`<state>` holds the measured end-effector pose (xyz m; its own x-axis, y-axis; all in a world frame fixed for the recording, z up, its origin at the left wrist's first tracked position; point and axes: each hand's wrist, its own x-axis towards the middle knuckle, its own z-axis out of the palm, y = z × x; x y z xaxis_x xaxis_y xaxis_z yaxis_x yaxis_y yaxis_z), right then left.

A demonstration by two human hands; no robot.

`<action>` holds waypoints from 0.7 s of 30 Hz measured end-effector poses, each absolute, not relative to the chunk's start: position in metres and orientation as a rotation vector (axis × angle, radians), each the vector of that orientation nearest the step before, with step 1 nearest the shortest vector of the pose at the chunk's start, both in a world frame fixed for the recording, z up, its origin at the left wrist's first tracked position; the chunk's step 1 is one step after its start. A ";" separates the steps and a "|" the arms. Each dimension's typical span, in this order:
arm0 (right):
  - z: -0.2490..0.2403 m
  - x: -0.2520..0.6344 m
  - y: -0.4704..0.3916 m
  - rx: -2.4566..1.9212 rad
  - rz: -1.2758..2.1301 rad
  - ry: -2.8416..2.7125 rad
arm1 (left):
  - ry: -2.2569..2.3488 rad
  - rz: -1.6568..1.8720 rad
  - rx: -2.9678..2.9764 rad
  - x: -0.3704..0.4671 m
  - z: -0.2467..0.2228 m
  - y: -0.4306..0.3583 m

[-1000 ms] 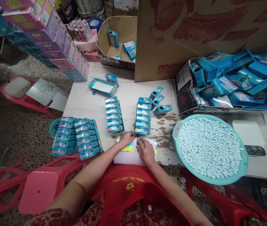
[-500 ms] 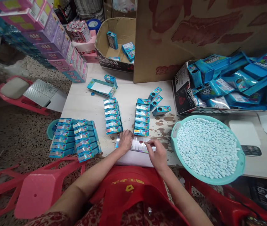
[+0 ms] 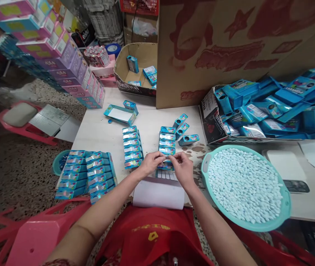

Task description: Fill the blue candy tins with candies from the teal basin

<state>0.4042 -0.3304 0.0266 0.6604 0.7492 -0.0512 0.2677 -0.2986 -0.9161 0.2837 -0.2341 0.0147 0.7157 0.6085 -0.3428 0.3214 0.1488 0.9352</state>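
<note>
My left hand (image 3: 152, 163) and my right hand (image 3: 183, 170) meet fingertip to fingertip over the front of the middle row of blue candy boxes (image 3: 167, 136). Both are pinched on a small, shiny strip, seemingly a sticker (image 3: 167, 157), stretched between them; its outline is partly hidden by the fingers. Just below my hands lies a silvery sticker sheet (image 3: 166, 175), with its white backing paper (image 3: 159, 194) hanging toward my red apron. Left of my left hand stands another row of blue boxes (image 3: 131, 144), with shiny stickers along their tops.
Right of my hands sits a teal basin (image 3: 205, 168) full of pale blue candies. Behind it a carton (image 3: 211, 118) overflows with blue boxes. Loose boxes (image 3: 189, 139) stand beside the middle row. More rows (image 3: 75, 173) fill the table's left edge. A tall cardboard panel (image 3: 179, 66) rises behind.
Both hands have moved forward and together, off the sticker sheet and over the box row. The strip came off the sheet. The view has tilted up a little.
</note>
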 end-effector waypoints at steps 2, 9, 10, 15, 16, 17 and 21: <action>0.019 0.409 -0.313 -1.921 0.540 -0.765 | 0.852 0.273 1.554 0.289 0.015 -0.217; 0.003 0.440 -0.235 -2.062 0.363 -0.729 | 0.992 0.283 1.930 0.331 0.016 -0.141; 0.002 0.444 -0.226 -2.082 0.353 -0.734 | 1.001 0.277 1.945 0.337 0.015 -0.132; -0.002 0.451 -0.200 -2.184 0.319 -0.791 | 1.024 0.264 1.967 0.352 0.003 -0.110; -0.003 0.451 -0.198 -2.205 0.317 -0.800 | 1.030 0.259 1.964 0.353 -0.001 -0.109; -0.005 0.451 -0.196 -2.225 0.318 -0.807 | 1.038 0.256 1.957 0.354 -0.005 -0.109; -0.008 0.456 -0.191 -2.293 0.327 -0.789 | 1.128 0.277 1.895 0.359 -0.020 -0.116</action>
<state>0.4557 -0.1911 -0.0081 0.7846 0.6199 -0.0150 0.4488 -0.5844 -0.6760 0.3590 -0.1157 -0.0200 0.5615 0.7940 -0.2328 0.5962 -0.1931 0.7793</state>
